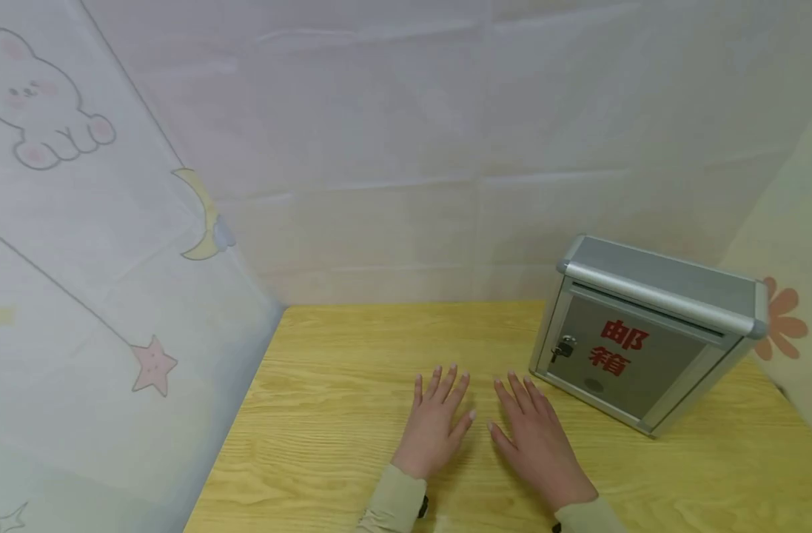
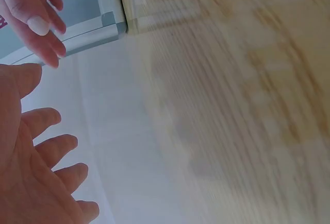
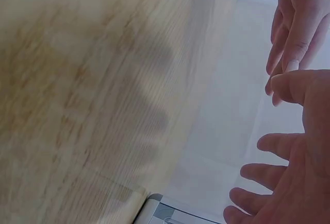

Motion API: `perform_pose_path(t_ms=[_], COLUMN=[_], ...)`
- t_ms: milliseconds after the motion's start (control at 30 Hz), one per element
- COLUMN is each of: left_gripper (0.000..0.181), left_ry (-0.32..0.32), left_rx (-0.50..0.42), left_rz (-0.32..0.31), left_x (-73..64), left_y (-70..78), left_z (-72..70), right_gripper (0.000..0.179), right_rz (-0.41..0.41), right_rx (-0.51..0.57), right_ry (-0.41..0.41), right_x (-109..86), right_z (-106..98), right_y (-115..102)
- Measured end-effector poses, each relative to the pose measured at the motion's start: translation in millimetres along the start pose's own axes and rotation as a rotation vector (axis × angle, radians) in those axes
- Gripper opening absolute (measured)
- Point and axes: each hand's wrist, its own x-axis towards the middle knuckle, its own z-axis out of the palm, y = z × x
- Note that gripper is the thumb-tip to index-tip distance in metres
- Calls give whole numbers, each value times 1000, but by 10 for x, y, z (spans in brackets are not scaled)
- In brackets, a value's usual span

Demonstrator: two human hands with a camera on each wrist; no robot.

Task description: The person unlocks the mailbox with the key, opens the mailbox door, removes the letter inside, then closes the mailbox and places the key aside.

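My left hand (image 1: 432, 429) is held over the wooden table with its fingers spread and nothing in it. Beside it, my right hand (image 1: 532, 444) has its fingers extended too and is likewise bare. Both palms face down, and each wrist view shows daylight between fingers and tabletop. To the right of my right hand stands a grey metal mailbox (image 1: 635, 348) with red characters on its front door. Keys (image 1: 565, 346) hang from the lock at the door's left side. In the left wrist view, a lower corner of the mailbox (image 2: 108, 26) shows behind the right hand's fingers.
The yellow wood-grain table (image 1: 339, 385) runs back to a pale wall covering (image 1: 379, 148). At the left, another covering (image 1: 66, 237) carries a printed bear, moon and star. A printed red flower (image 1: 785, 326) shows on the right side, behind the mailbox.
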Motion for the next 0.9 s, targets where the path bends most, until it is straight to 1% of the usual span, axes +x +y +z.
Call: perform_pose_path(t_ms=[167,300,367,467,633,700,767,867,900], left_gripper=[61,60,59,57,58,58,58,60,60], left_ry=[-2,5,19,47,97,117,127,134,135], left_rx=[-29,-79,-108,-145,-217,-259,-296,-349,-361], left_rz=[5,20,31,56,105,118,113,103,98], left_x=[36,130,210,366,662,785,905,1081,1136], left_y=[9,32,62,124,250,313,379,473,498], left_z=[8,3,-38,-133,-277,-343,-412,-512,-536], right_gripper=[68,66,63,57,45,42,39,41,42], right_rz=[-9,-29,-43,-68,-85,-98,-106,-145,-142], right_rx=[-6,4,15,34,61,76,90,105,109], right_ry=[10,57,94,165,285,355,431,616,665], right_x=[-8,-9,-2,19,49,67,82,138,149], right_z=[5,-27,-72,-185,-510,-664,-836,-1082,-1169], right_y=[18,47,63,79,89,117,150,210,224])
